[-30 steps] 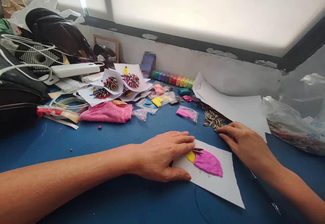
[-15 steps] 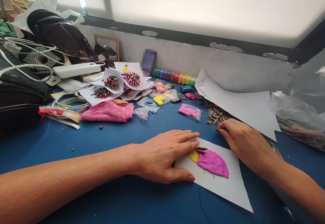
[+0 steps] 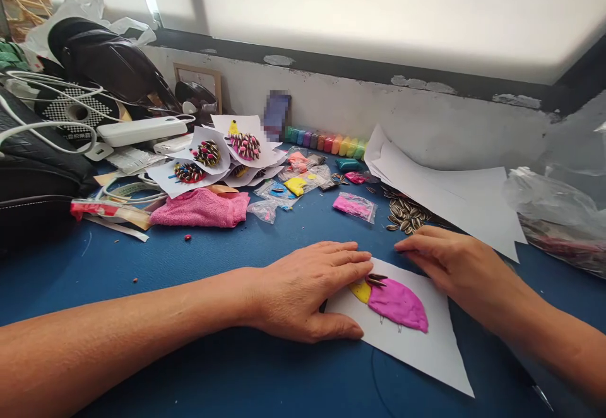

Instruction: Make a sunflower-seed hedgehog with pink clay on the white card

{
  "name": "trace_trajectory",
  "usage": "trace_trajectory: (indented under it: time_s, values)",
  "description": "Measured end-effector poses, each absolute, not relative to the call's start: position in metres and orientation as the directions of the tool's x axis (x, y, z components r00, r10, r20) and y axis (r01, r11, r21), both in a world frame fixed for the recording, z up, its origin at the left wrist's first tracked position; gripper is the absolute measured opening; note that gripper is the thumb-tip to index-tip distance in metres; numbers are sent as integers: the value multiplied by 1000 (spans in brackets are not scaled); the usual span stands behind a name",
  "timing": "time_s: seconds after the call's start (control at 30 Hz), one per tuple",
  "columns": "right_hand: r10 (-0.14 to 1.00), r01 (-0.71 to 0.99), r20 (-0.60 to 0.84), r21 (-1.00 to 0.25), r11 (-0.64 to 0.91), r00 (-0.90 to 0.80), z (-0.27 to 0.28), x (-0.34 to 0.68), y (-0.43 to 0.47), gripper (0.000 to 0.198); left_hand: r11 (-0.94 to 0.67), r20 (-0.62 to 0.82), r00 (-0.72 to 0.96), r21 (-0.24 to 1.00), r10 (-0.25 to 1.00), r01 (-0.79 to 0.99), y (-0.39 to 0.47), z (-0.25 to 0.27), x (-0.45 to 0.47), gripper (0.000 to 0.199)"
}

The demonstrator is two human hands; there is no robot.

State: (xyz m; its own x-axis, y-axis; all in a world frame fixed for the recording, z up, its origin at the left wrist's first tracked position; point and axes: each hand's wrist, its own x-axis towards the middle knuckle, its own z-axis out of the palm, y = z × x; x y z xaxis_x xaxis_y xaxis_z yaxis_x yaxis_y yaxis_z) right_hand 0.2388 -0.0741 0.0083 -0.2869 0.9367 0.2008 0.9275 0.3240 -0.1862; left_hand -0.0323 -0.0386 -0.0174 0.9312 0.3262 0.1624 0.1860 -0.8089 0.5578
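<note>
My left hand (image 3: 315,292) lies flat with fingers spread, holding down the left side of a white paper sheet (image 3: 440,367). On that sheet is a flattened shape of magenta clay (image 3: 400,304) joined to a yellow clay part (image 3: 362,291), partly covered by my fingers. A few striped sunflower seeds (image 3: 377,280) stick in the magenta clay near the yellow end. Short drawn legs show below it. My right hand (image 3: 454,257) is pinched above the sheet's upper right edge. The sunflower seed in its fingertips is mostly hidden by the fingers.
A pile of sunflower seeds (image 3: 406,214) lies beyond the right hand, beside loose white paper (image 3: 440,184). Bagged pink clay (image 3: 354,207), a pink cloth (image 3: 201,208) and finished seed-covered pictures (image 3: 246,146) lie farther back. Black bags and cables (image 3: 52,83) crowd the left.
My right hand has drawn back from the seed pile, a little left and toward the paper, fingers still pinched. My left hand stays in place.
</note>
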Motion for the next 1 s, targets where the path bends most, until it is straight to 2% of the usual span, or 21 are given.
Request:
trace_trajectory:
  time_s: [0.13,0.27,0.33,0.53,1.0]
  values:
    - [937,897,237,-304,322,-256,19,231,-86,31,-805,133,931,553,341,215,-39,-16,-32,78]
    - [968,830,227,-515,214,-109,20,222,-104,29,-820,85,936,514,340,251,-38,-11,-30,80]
    - [976,809,207,-562,175,-68,19,217,-111,29,-823,72,944,513,323,243,-36,-9,-28,80]
    - [979,778,196,-606,165,-55,11,209,-112,29,-805,69,950,551,305,218,-31,-7,-23,90]
    - [979,793,185,-583,177,-83,2,205,-111,22,-782,49,955,588,292,209,-31,-15,-25,84]
